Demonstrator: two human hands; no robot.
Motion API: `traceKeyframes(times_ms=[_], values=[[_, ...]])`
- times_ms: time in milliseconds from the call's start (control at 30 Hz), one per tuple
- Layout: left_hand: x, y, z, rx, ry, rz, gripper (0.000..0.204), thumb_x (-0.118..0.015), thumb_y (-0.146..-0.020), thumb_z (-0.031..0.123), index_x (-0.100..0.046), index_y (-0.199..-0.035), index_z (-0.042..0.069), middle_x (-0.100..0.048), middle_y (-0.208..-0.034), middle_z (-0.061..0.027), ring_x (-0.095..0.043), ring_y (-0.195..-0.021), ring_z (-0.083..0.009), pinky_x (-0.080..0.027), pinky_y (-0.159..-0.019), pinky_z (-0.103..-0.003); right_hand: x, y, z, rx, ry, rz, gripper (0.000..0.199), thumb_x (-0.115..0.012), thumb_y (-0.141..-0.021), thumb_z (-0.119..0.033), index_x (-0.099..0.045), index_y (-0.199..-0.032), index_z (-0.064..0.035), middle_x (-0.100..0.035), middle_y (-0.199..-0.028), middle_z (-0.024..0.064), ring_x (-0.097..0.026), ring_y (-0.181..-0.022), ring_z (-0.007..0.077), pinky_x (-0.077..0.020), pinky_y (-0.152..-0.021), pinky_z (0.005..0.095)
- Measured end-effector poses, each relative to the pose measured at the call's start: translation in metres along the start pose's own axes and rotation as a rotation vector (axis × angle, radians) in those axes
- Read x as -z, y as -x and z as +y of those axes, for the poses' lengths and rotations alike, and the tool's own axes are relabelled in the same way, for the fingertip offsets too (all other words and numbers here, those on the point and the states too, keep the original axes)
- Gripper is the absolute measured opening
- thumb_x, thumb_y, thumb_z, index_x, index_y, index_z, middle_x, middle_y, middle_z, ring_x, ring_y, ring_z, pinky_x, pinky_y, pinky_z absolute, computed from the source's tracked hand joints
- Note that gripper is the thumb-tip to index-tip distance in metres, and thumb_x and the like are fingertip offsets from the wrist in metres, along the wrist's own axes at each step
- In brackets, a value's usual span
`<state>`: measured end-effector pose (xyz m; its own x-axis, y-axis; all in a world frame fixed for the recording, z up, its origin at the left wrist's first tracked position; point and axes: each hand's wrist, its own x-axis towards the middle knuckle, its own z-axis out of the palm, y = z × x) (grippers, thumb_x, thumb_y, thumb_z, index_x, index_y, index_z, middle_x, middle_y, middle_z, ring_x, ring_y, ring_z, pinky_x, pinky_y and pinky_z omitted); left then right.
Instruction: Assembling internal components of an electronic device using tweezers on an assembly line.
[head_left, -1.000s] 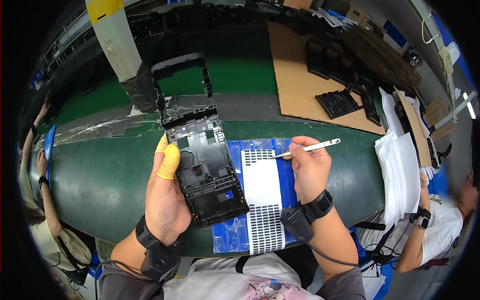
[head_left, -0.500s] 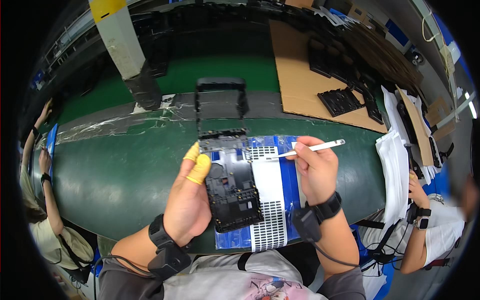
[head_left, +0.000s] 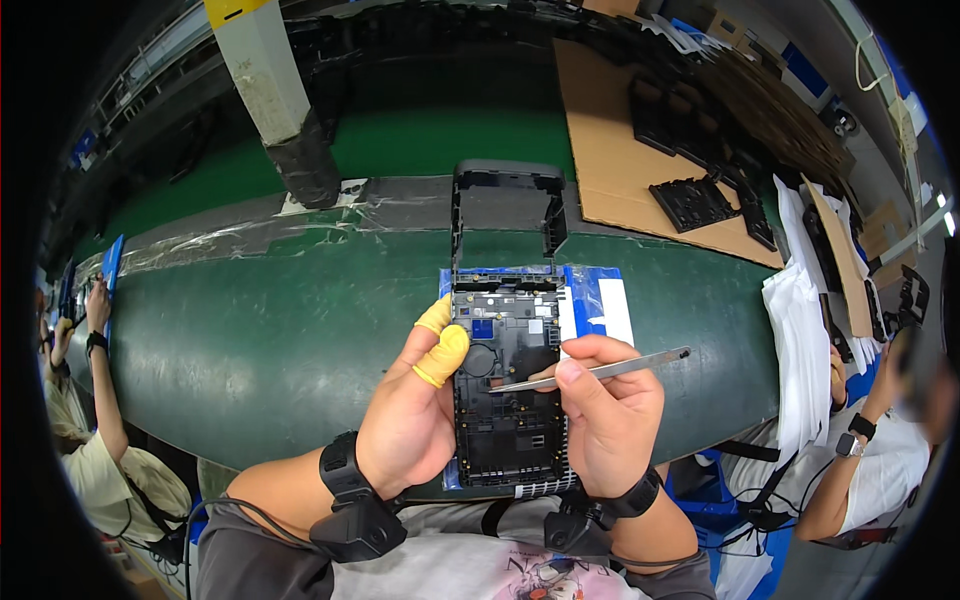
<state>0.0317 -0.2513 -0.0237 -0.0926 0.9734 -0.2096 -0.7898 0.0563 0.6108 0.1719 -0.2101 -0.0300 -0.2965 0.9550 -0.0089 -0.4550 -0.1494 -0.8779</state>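
We see the left hand [head_left: 410, 420] wrapped around the left edge of a black plastic frame [head_left: 505, 400], which sits upright in the near middle of the scene, just above the near edge of the green table [head_left: 260, 340]. The thumb and forefinger wear yellow finger covers [head_left: 445, 350] and press on the frame's left side, so these fingers are closed on it. The right hand [head_left: 610, 420] comes in from the right, its fingers pinched narrow around metal tweezers [head_left: 600, 370]; the tips lie over the middle of the frame, though we cannot tell whether they touch it. Behind the frame lies a blue and white sheet [head_left: 600, 300] on the table. Farther off, an open black housing [head_left: 505, 205] stands just beyond the frame's far end. To the far right we see a cardboard sheet [head_left: 620, 150] with black plastic parts [head_left: 695, 200] on it, and a stack of white bags [head_left: 800, 310] at the right edge. Other people sit at the far left and right.
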Motion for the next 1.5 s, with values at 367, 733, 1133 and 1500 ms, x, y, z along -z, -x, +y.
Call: traceKeyframes(times_ms=[367, 733, 1133, 1500], values=[[-0.001, 0.001, 0.001, -0.009, 0.000, 0.003, 0.046, -0.043, -0.087, 0.020, -0.025, -0.127, 0.009, -0.044, -0.117, -0.0080, -0.047, -0.103, -0.0166, -0.041, -0.085, -0.031, -0.001, -0.002, 0.001, 0.013, -0.002, 0.006, 0.021, -0.059, -0.073, 0.003, -0.054, -0.093, 0.0045, -0.059, -0.078, 0.0091, -0.057, -0.068, 0.0111, -0.0441, -0.061, 0.0195], [0.003, 0.004, 0.002, -0.018, -0.015, -0.054, 0.061, -0.047, -0.075, -0.009, -0.021, -0.129, 0.007, -0.045, -0.114, -0.0115, -0.048, -0.103, -0.0192, -0.041, -0.086, -0.032, -0.002, -0.002, 0.003, 0.035, 0.062, 0.009, 0.020, -0.060, -0.074, 0.001, -0.054, -0.093, 0.0039, -0.059, -0.078, 0.0075, -0.056, -0.069, 0.0095, -0.0437, -0.062, 0.0194], [0.004, -0.003, -0.004, -0.098, -0.091, -0.149, 0.069, -0.045, -0.076, -0.008, -0.012, -0.133, 0.015, -0.038, -0.122, -0.0114, -0.041, -0.111, -0.0226, -0.037, -0.090, -0.035, 0.044, 0.005, -0.015, 0.137, -0.135, 0.204, 0.019, -0.058, -0.073, 0.000, -0.053, -0.091, 0.0025, -0.056, -0.068, 0.0066, -0.041, -0.051, 0.0060, -0.0323, -0.047, 0.0179], [-0.010, -0.021, -0.006, -0.136, -0.171, -0.190, 0.063, -0.052, -0.079, 0.008, -0.016, -0.131, 0.012, -0.040, -0.122, -0.0109, -0.042, -0.110, -0.0239, -0.036, -0.092, -0.038, 0.141, 0.011, -0.016, 0.335, -0.061, 0.428, 0.017, -0.055, -0.076, -0.002, -0.051, -0.092, 0.0027, -0.056, -0.068, 0.0109, -0.041, -0.048, 0.0079, -0.0321, -0.044, 0.0180]])
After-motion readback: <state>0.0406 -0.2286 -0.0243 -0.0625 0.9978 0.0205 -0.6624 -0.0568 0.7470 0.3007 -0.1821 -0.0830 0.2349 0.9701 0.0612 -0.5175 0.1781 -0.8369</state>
